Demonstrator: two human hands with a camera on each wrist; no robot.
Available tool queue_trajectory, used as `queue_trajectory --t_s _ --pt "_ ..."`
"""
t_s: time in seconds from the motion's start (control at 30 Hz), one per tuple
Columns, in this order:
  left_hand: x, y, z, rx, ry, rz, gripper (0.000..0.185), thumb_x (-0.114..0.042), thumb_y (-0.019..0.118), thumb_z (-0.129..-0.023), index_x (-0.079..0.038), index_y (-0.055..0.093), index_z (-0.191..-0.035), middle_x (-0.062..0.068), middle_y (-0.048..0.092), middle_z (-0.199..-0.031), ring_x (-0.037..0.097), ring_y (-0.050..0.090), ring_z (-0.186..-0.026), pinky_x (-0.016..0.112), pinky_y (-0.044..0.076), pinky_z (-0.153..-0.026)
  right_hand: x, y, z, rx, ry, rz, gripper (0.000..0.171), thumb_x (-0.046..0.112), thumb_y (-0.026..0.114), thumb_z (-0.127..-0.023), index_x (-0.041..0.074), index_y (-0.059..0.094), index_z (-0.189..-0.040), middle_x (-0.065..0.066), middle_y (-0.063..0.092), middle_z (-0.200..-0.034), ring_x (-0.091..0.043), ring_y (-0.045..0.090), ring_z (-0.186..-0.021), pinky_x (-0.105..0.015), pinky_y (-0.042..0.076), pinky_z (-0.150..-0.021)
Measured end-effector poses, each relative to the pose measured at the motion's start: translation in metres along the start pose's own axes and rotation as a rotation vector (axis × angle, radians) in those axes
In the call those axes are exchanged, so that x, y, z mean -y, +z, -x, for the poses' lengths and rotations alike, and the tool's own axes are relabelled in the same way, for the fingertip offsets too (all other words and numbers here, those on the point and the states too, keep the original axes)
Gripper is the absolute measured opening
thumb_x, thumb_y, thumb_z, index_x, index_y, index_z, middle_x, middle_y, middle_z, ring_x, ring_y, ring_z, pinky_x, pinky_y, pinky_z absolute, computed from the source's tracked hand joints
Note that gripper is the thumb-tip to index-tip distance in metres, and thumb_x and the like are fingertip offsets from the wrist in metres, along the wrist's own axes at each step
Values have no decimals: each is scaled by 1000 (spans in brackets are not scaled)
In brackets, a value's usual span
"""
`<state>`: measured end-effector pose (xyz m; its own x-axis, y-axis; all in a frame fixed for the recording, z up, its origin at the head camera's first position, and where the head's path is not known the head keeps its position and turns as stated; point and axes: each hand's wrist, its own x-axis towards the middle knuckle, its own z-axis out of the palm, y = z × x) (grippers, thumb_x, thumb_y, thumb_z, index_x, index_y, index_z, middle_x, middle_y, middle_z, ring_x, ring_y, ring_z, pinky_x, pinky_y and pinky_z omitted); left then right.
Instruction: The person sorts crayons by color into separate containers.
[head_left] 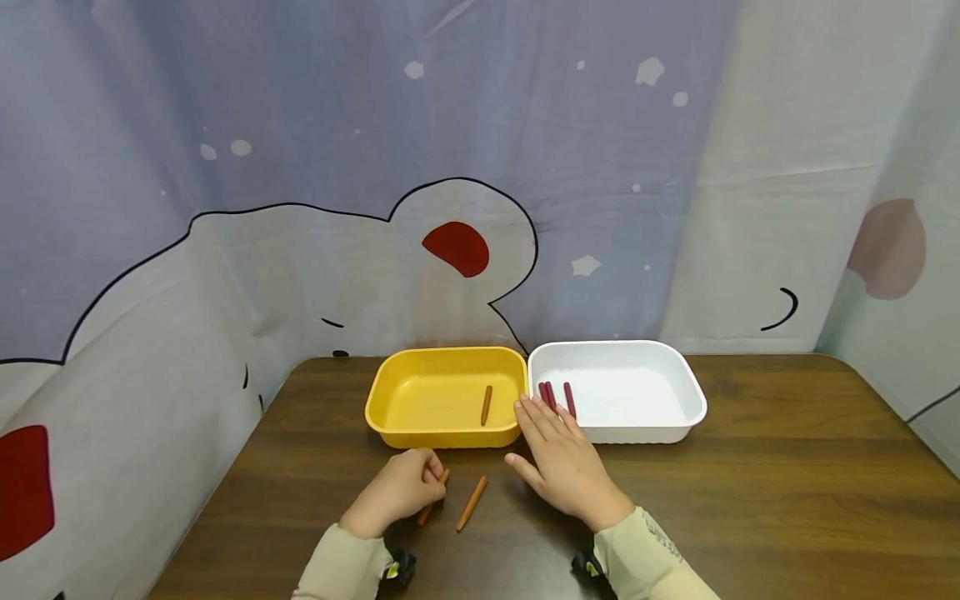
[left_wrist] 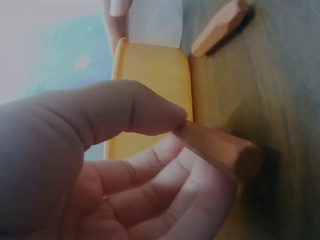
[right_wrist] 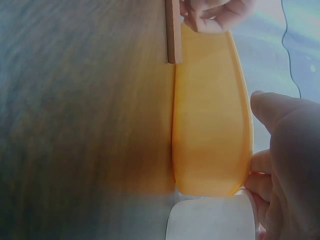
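My left hand (head_left: 401,492) pinches an orange-brown crayon (left_wrist: 220,150) between thumb and fingertips, just in front of the yellow tray (head_left: 442,439). Its blunt, flat end shows in the left wrist view. Beside it on the table lies a second orange-brown crayon (head_left: 472,504). Another orange-brown crayon (head_left: 487,406) rests inside the yellow tray. My right hand (head_left: 562,467) has its fingers extended over the near rims where the yellow tray and the white tray (head_left: 637,435) meet. Dark red crayons (head_left: 570,400) lie at the left end of the white tray, partly hidden by the fingers.
Both trays stand side by side near the back of the brown wooden table (head_left: 787,467). Behind it hangs a printed curtain (head_left: 600,167), which also runs along the left and right sides.
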<state>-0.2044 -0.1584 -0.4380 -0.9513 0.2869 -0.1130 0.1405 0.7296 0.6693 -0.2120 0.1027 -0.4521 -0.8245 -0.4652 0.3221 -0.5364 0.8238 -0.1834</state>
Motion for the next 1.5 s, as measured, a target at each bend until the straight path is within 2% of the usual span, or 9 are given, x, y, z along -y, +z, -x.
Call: queue_trajectory --t_s 0.07,0.17,0.3,0.47,0.67,0.8,0.93,1.23,1.5 --pt "1 -1 0 16 10 49 11 -2 71 -84 -4 62 -90 2 58 -73 15 55 -60 29 48 -60 0 0 0 -2 0 -2 70 43 53 -104 0 36 -156 -16 33 -163 -32 29 -151 -52 19 -123" --pt "3 -3 -2 73 2 193 11 -4 67 -89 0 63 -98 4 63 -77 15 58 -61 30 52 -62 0 1 0 -4 -3 0 70 43 53 -104 0 36 -156 -16 33 -162 -32 30 -150 -52 20 -123" --pt "4 -4 -5 129 -31 402 22 -9 65 -96 6 63 -112 7 69 -89 15 66 -77 34 60 -69 0 1 -1 -2 -1 2 70 44 52 -104 0 36 -156 -15 32 -163 -32 30 -151 -52 19 -123" --pt "4 -8 -8 108 -28 566 31 -12 61 -100 11 60 -121 15 71 -104 18 68 -90 38 61 -79 0 1 0 0 5 -5 70 44 53 -104 1 37 -156 -15 32 -163 -31 29 -151 -51 18 -123" --pt "3 -12 -9 113 20 725 40 -17 57 -105 14 55 -131 24 65 -119 20 67 -99 35 60 -84 0 0 0 -9 4 -2 70 44 54 -104 0 37 -156 -15 33 -163 -31 30 -151 -50 19 -123" --pt "-1 -16 -12 83 36 744 43 -19 57 -105 12 55 -135 23 65 -122 22 66 -104 34 59 -86 0 0 -1 -5 -1 0 70 44 53 -104 0 37 -156 -16 33 -163 -32 31 -150 -51 20 -123" --pt "-10 -22 -18 38 34 719 43 -19 58 -104 10 56 -135 21 66 -123 23 67 -107 36 59 -89 1 -1 0 6 0 6 70 45 52 -104 0 37 -156 -16 33 -163 -32 31 -150 -52 21 -123" --pt "-32 -37 -43 -78 9 664 37 -14 59 -103 9 59 -133 18 67 -120 21 67 -104 38 60 -87 2 0 -1 -1 -3 -8 70 44 53 -104 0 36 -156 -16 33 -162 -32 31 -150 -52 21 -123" --pt "-25 -36 -74 -106 -49 682 35 -15 58 -104 3 61 -133 17 67 -122 23 68 -107 38 59 -90 1 -1 0 -3 -2 -7 70 44 53 -104 0 37 -156 -16 33 -162 -31 31 -150 -51 20 -123"
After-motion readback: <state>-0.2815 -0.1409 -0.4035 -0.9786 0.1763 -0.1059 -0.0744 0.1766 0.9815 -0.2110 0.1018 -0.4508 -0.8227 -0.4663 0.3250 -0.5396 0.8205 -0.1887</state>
